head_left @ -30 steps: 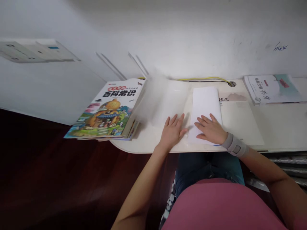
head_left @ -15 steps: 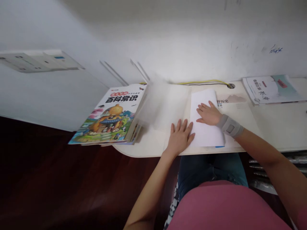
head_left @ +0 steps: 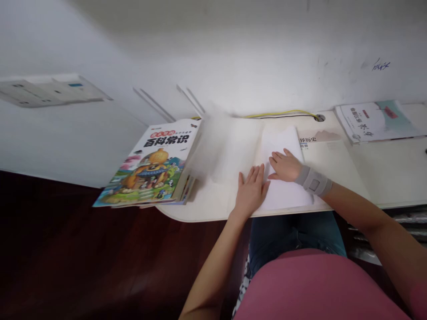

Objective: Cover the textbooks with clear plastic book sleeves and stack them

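A white sheet [head_left: 285, 195] lies over the left part of a pale book [head_left: 330, 160], whose printed title shows at the sheet's right edge. Flat on that sheet rests my right hand [head_left: 284, 165], fingers spread and pointing left, a grey band [head_left: 313, 181] round its wrist. My left hand [head_left: 251, 189] lies palm down with its fingers stretched out, at the sheet's left edge. Left of it spreads a thin translucent sheet [head_left: 230, 146], blurred and lifted at its far left end. Neither hand grips anything.
A stack of books with a colourful cover [head_left: 153, 169] overhangs the desk's left end. More booklets [head_left: 376, 122] lie at the right. A yellow cable [head_left: 280, 113] runs along the wall to a round hole [head_left: 319, 118]. The desk edge [head_left: 200, 219] is rounded at left.
My right hand has slid slightly left and down over the white sheet. The blue patch under the sheet's near edge no longer shows. My left hand has stayed almost in place.
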The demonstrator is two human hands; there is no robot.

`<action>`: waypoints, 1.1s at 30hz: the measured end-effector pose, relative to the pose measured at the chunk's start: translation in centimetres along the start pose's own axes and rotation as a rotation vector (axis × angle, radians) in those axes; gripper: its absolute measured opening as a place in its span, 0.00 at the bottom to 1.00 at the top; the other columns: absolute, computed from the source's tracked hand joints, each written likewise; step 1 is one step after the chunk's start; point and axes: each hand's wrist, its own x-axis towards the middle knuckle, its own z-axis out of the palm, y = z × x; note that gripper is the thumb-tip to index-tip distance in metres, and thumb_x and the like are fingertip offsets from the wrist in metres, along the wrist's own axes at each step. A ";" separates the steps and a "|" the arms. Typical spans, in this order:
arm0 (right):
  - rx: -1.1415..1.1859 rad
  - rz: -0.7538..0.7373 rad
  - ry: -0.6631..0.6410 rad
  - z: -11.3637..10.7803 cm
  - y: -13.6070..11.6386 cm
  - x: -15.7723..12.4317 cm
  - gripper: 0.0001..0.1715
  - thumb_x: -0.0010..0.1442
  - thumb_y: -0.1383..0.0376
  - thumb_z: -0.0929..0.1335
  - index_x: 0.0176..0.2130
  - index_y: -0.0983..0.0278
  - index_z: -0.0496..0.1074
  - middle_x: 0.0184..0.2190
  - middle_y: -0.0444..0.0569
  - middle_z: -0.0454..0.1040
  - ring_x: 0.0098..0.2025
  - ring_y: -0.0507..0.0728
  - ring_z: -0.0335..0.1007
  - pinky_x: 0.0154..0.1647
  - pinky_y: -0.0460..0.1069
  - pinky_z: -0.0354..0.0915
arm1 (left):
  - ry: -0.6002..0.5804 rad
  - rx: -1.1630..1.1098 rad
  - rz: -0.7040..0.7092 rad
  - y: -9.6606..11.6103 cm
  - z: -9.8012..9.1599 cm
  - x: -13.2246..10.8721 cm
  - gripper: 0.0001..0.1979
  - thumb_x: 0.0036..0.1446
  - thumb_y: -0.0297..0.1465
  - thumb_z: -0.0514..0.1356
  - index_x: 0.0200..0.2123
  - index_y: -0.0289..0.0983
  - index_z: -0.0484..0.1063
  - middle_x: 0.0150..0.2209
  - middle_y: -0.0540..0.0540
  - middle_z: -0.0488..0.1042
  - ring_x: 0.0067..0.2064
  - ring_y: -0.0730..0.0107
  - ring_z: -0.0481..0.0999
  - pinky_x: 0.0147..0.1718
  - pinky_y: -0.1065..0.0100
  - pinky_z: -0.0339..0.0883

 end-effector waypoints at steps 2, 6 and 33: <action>0.000 0.007 -0.003 0.0 -0.2 -0.1 0.40 0.63 0.47 0.60 0.59 0.76 0.61 0.62 0.70 0.58 0.63 0.68 0.55 0.63 0.65 0.47 | 0.008 -0.014 -0.003 0.0 0.0 0.0 0.30 0.66 0.39 0.42 0.66 0.30 0.47 0.63 0.34 0.59 0.65 0.52 0.57 0.61 0.40 0.46; 0.010 0.011 0.005 -0.3 -0.1 -0.1 0.38 0.62 0.47 0.61 0.58 0.74 0.63 0.61 0.69 0.61 0.62 0.68 0.58 0.61 0.65 0.51 | 0.045 -0.026 0.010 -0.2 0.1 0.1 0.27 0.66 0.36 0.43 0.65 0.31 0.49 0.61 0.34 0.63 0.63 0.57 0.62 0.61 0.46 0.50; 0.068 -0.011 -0.111 -0.3 3.1 1.3 0.48 0.58 0.41 0.61 0.64 0.71 0.54 0.66 0.68 0.50 0.67 0.70 0.47 0.62 0.67 0.50 | 0.076 0.057 -0.374 -0.5 -5.0 11.2 0.15 0.59 0.27 0.47 0.45 0.38 0.69 0.41 0.39 0.76 0.41 0.56 0.77 0.36 0.61 0.66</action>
